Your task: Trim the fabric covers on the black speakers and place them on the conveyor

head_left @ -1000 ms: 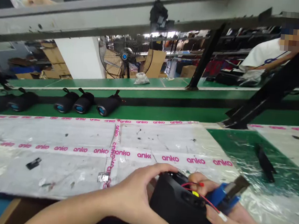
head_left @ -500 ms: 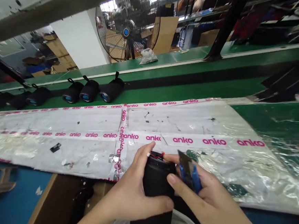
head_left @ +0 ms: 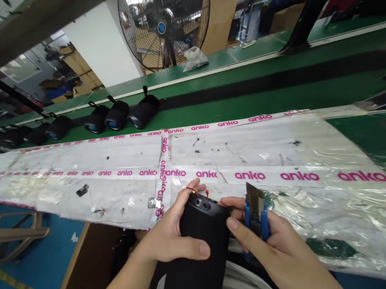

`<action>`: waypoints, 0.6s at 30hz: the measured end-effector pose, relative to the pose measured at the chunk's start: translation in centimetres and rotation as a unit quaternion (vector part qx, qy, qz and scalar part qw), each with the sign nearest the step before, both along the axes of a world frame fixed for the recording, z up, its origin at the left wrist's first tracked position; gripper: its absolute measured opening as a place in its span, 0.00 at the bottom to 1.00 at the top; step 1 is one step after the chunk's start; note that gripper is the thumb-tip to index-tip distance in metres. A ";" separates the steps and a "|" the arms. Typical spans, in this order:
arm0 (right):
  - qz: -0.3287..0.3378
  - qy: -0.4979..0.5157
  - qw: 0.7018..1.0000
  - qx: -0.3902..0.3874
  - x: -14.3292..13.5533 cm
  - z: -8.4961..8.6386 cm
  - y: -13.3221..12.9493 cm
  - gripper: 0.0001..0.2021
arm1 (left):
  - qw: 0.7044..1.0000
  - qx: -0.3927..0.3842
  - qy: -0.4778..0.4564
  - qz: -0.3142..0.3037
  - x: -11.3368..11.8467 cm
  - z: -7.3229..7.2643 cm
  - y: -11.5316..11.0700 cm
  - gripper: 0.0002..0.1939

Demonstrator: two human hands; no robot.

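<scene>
The left hand (head_left: 169, 236) is wrapped around a black cylindrical speaker (head_left: 200, 247), thumb across the front of the body and fingers behind it, a closed grip on the speaker. The speaker stands nearly upright at the near edge of the worktop (head_left: 313, 145), between the two hands and over the person's lap. Its open top end faces up and away, with thin red wires (head_left: 197, 193) and a small yellow spot showing at the rim.

The right hand (head_left: 268, 244) is clenched around a blue-handled tool (head_left: 256, 214) with a flat grey blade pointing up. Its thumb rests against the right side of the speaker, just below the top rim. The tool sits just beside the speaker on the right.

The worktop is covered with clear plastic sheeting held down by white tape (head_left: 253, 176) printed with pink lettering. A small black part (head_left: 82, 190) lies on the sheeting, well to the left of the hands. Beyond the sheeting, on the green belt (head_left: 250, 102), a row of black speakers (head_left: 115, 115) lies on its side. A large floor fan (head_left: 162, 24) stands farther back.
</scene>
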State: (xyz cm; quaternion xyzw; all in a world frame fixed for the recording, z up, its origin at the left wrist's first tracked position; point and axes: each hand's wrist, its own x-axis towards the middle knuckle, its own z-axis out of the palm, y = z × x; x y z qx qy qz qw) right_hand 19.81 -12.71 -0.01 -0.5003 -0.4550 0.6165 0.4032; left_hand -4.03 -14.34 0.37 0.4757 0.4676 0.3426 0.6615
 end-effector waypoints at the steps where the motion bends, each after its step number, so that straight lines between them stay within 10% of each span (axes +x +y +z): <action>1: 0.001 0.004 1.000 -0.007 0.0 0.0 0.0 0.31 | 1.000 0.005 0.006 0.002 0.0 -0.2 -0.1 0.71; 9: 0.035 -0.008 0.999 -0.017 0.7 -0.1 0.2 0.30 | 0.951 0.248 0.182 -0.025 0.0 0.6 -0.8 0.63; 18: 0.010 -0.185 0.973 0.138 3.1 -0.8 -1.4 0.23 | 0.984 0.083 0.160 -0.007 1.9 2.9 0.2 0.47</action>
